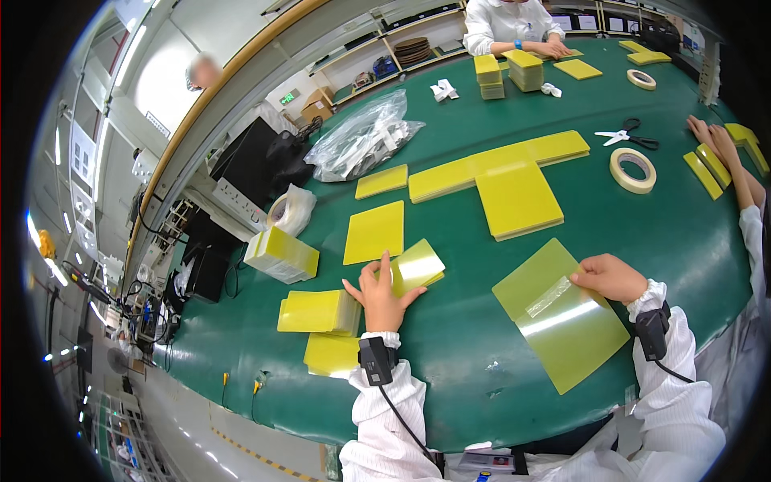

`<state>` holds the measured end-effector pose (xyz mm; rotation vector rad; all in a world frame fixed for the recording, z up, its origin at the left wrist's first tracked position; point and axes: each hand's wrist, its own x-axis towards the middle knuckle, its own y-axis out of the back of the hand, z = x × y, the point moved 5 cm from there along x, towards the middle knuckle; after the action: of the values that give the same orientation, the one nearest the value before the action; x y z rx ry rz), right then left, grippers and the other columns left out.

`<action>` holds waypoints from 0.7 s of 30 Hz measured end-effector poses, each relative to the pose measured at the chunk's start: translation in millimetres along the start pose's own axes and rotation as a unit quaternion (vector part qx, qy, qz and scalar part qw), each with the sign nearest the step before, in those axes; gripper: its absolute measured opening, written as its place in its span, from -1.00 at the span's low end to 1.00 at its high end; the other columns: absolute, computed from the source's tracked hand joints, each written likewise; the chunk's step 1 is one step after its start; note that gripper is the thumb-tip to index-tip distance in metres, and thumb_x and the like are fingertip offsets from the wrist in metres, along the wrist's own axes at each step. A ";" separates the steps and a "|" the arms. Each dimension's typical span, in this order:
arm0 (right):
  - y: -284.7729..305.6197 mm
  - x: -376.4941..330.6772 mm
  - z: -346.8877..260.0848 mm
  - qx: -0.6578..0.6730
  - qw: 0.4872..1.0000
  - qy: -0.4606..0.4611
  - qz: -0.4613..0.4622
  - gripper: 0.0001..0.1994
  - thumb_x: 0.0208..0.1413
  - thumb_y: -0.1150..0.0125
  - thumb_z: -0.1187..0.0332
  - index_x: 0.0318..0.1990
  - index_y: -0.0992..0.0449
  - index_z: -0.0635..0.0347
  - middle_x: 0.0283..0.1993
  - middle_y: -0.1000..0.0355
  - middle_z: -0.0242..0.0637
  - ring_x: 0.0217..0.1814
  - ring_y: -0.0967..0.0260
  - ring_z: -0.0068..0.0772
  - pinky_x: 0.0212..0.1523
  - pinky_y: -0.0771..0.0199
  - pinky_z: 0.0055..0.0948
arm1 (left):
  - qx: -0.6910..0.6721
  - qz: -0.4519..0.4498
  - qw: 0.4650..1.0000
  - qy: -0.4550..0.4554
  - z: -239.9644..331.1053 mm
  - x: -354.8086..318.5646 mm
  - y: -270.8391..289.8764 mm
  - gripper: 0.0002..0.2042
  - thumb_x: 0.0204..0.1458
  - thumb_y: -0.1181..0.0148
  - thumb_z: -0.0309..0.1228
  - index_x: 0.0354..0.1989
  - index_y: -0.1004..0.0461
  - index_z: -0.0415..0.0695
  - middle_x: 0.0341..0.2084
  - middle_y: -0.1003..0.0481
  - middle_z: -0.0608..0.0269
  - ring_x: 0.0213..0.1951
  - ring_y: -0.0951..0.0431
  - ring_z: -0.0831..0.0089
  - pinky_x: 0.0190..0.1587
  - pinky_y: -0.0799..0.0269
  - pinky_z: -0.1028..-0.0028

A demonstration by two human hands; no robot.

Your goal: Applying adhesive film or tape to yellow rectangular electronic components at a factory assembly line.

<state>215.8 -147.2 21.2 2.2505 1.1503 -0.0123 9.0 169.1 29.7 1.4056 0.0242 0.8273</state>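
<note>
My left hand [379, 291] rests with its fingers spread on a small stack of yellow square sheets [418, 267] on the green table [450, 353], lifting the top sheet's edge. My right hand [609, 276] pinches the end of a clear tape strip [549, 296] that lies across two yellow sheets [562, 317] placed edge to edge. Both wrists carry black bands with cables over white sleeves.
More yellow sheets lie about: a square [375, 232], stacks at the left [283, 254] [320, 312], a long joined row [502, 165]. A tape roll [633, 170], scissors [628, 137] and a clear bag [363, 138] sit farther back. Other people's hands [715, 138] [554, 48] work at the right and far side.
</note>
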 end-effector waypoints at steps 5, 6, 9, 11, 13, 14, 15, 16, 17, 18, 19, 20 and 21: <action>7.1 3.6 3.2 -0.001 1.000 -0.014 -0.024 -0.64 0.06 -0.12 0.14 -0.48 -0.47 0.35 -0.62 -0.34 -0.29 -0.59 -0.22 -0.52 -0.54 -0.24 -0.46 | -0.114 0.026 0.990 -0.078 22.2 4.5 12.8 -0.26 -0.34 -0.45 -0.18 0.07 -0.31 -0.24 -0.18 -0.28 0.03 -0.12 -0.34 0.13 -0.06 -0.29 0.27; 8.8 4.3 7.3 0.021 0.999 -0.018 -0.041 -0.63 0.06 -0.12 0.13 -0.48 -0.47 0.35 -0.63 -0.35 -0.29 -0.60 -0.23 -0.52 -0.55 -0.24 -0.46 | -0.143 -0.011 0.984 -0.106 31.2 3.2 13.0 -0.29 -0.34 -0.45 -0.20 0.04 -0.34 -0.26 -0.20 -0.28 0.03 -0.15 -0.36 0.12 -0.14 -0.35 0.33; 30.2 -1.2 9.9 -0.013 0.998 -0.052 -0.046 -0.61 0.06 -0.12 0.10 -0.51 -0.48 0.33 -0.63 -0.35 -0.31 -0.62 -0.27 -0.52 -0.56 -0.29 -0.49 | -0.142 -0.163 0.966 -0.139 66.0 -5.7 7.5 -0.33 -0.36 -0.45 -0.17 -0.02 -0.40 -0.25 -0.17 -0.28 0.03 -0.12 -0.33 0.12 -0.07 -0.31 0.31; 34.7 -3.6 7.2 -0.064 0.993 -0.077 -0.055 -0.62 0.03 -0.14 0.10 -0.54 -0.48 0.31 -0.63 -0.38 -0.29 -0.63 -0.32 -0.46 -0.52 -0.36 -0.48 | -0.095 -0.207 0.961 -0.157 80.0 -16.5 -2.4 -0.23 -0.32 -0.41 -0.10 0.10 -0.29 -0.22 -0.03 -0.26 -0.02 0.03 -0.24 0.07 0.10 -0.17 0.20; 41.5 -4.7 13.3 -0.102 0.993 -0.067 0.001 -0.63 0.01 -0.15 0.10 -0.55 -0.50 0.29 -0.64 -0.40 -0.28 -0.64 -0.33 -0.41 -0.51 -0.37 -0.43 | -0.083 -0.194 0.958 -0.193 88.0 -23.4 -15.3 -0.19 -0.28 -0.37 -0.06 0.16 -0.21 -0.20 0.05 -0.21 -0.01 0.09 -0.20 0.05 0.15 -0.08 0.13; 46.4 -6.3 10.3 -0.144 0.987 -0.051 0.051 -0.63 -0.01 -0.17 0.09 -0.56 -0.51 0.27 -0.65 -0.41 -0.26 -0.65 -0.35 -0.35 -0.50 -0.39 -0.38 | -0.068 -0.179 0.956 -0.222 92.9 -25.3 -18.1 -0.16 -0.23 -0.32 -0.01 0.22 -0.13 -0.18 0.13 -0.17 -0.01 0.14 -0.15 0.02 0.20 0.00 0.07; 51.5 -9.7 7.2 -0.204 0.969 -0.103 0.091 -0.65 -0.06 -0.19 0.06 -0.40 -0.55 0.21 -0.33 -0.51 -0.17 -0.37 -0.43 -0.19 -0.28 -0.43 -0.32 | -0.051 -0.230 0.948 -0.214 94.7 -27.3 -23.6 -0.16 -0.13 -0.20 0.05 0.26 -0.04 -0.16 0.25 -0.04 0.06 0.25 -0.02 0.00 0.25 0.15 -0.01; 48.7 -10.3 12.0 -0.203 0.969 -0.106 0.091 -0.65 -0.06 -0.19 0.06 -0.40 -0.55 0.21 -0.33 -0.51 -0.17 -0.37 -0.43 -0.19 -0.28 -0.43 -0.32 | -0.051 -0.232 0.947 -0.216 96.6 -29.4 -24.2 -0.16 -0.13 -0.20 0.05 0.26 -0.04 -0.16 0.25 -0.04 0.06 0.25 -0.02 0.00 0.25 0.15 -0.01; 44.4 -7.9 3.6 -0.245 0.959 0.036 0.137 -0.59 -0.05 -0.17 -0.02 -0.20 -0.50 0.12 -0.07 -0.38 -0.12 -0.10 -0.31 -0.08 -0.09 -0.34 -0.21 | -0.029 -0.235 0.945 -0.223 97.6 -32.4 -24.6 -0.18 -0.10 -0.16 0.06 0.27 -0.03 -0.16 0.27 -0.01 0.09 0.27 0.02 0.01 0.25 0.15 -0.01; 36.9 -10.0 -5.6 -0.281 0.925 0.179 0.180 -0.47 -0.05 -0.15 -0.09 0.00 -0.45 0.04 0.19 -0.24 -0.08 0.17 -0.19 0.03 0.10 -0.24 -0.09 | -0.006 -0.238 0.944 -0.230 97.8 -36.2 -24.6 -0.19 -0.06 -0.11 0.08 0.28 -0.01 -0.15 0.29 0.02 0.11 0.29 0.05 0.01 0.24 0.16 -0.02; 31.3 -11.0 -1.3 -0.283 0.926 0.173 0.180 -0.47 -0.05 -0.15 -0.09 0.00 -0.45 0.04 0.19 -0.24 -0.08 0.17 -0.19 0.03 0.10 -0.24 -0.09 | -0.011 -0.241 0.942 -0.233 103.0 -37.9 -26.5 -0.19 -0.06 -0.11 0.08 0.28 -0.01 -0.15 0.29 0.02 0.11 0.29 0.05 0.01 0.24 0.16 -0.02; 12.1 -6.8 2.4 -0.342 0.922 0.159 0.085 -0.37 -0.04 -0.09 -0.17 0.14 -0.28 -0.06 0.31 0.01 -0.12 0.30 0.09 0.09 0.19 -0.01 0.06 | -0.004 -0.249 0.940 -0.234 107.4 -39.6 -26.8 -0.20 -0.05 -0.09 0.07 0.28 0.01 -0.16 0.30 0.04 0.12 0.30 0.08 0.00 0.24 0.16 -0.04; -6.6 -3.8 7.2 -0.396 0.907 0.143 -0.014 -0.26 -0.03 -0.03 -0.25 0.28 -0.11 -0.16 0.43 0.26 -0.17 0.43 0.36 0.15 0.28 0.23 0.22 | 0.003 -0.257 0.938 -0.234 111.6 -42.0 -28.1 -0.20 -0.03 -0.06 0.07 0.29 0.03 -0.16 0.31 0.06 0.13 0.31 0.10 0.00 0.23 0.17 -0.06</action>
<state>210.4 -150.8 13.0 1.5284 1.0667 0.6748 45.6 53.8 10.1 1.4790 0.0258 0.0507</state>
